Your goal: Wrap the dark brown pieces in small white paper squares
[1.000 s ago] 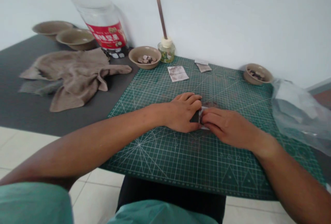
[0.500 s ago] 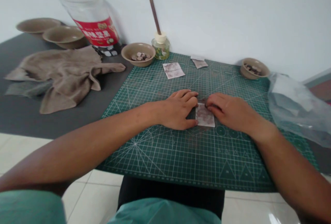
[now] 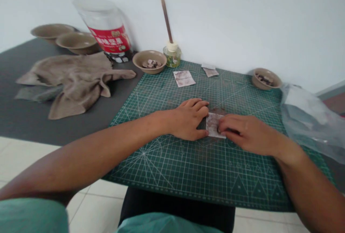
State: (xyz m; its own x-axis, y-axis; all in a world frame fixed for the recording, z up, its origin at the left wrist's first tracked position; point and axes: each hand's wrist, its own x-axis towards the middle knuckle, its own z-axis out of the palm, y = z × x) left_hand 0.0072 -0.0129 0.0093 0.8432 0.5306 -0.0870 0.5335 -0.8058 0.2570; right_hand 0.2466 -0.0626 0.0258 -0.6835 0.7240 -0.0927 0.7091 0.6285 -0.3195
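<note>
And here we are at the green cutting mat (image 3: 194, 168), with both hands working together near its middle! The left hand (image 3: 187, 120) sits on the mat, its fingers (image 3: 199, 105) curved toward a stained paper square (image 3: 215, 125), right up against the paper's left edge. Tucked in at that edge is a dark strip (image 3: 202, 124), too shaded to name. The right hand (image 3: 249, 135) comes in from the other side, its fingers (image 3: 228, 125) lying across the paper's right part, slightly curled. Neither hand is clenched into a fist, but whether they're actually gripping the paper, we can't tell from here. Up at the mat's far edge lie two more stained paper pieces (image 3: 184, 78) (image 3: 210, 72), well away from the hands. Beyond them, a tan bowl of brown pieces (image 3: 149, 61) sits beside a glass reed diffuser (image 3: 171, 55), and a smaller bowl (image 3: 266, 79) sits over to the right, next to a clear plastic bag (image 3: 304, 118). Over on the dark worktop (image 3: 54, 125), there's a crumpled tan cloth (image 3: 70, 85), two more bowls (image 3: 52, 31) (image 3: 78, 42), and a clear jar with a red label (image 3: 107, 39).
</note>
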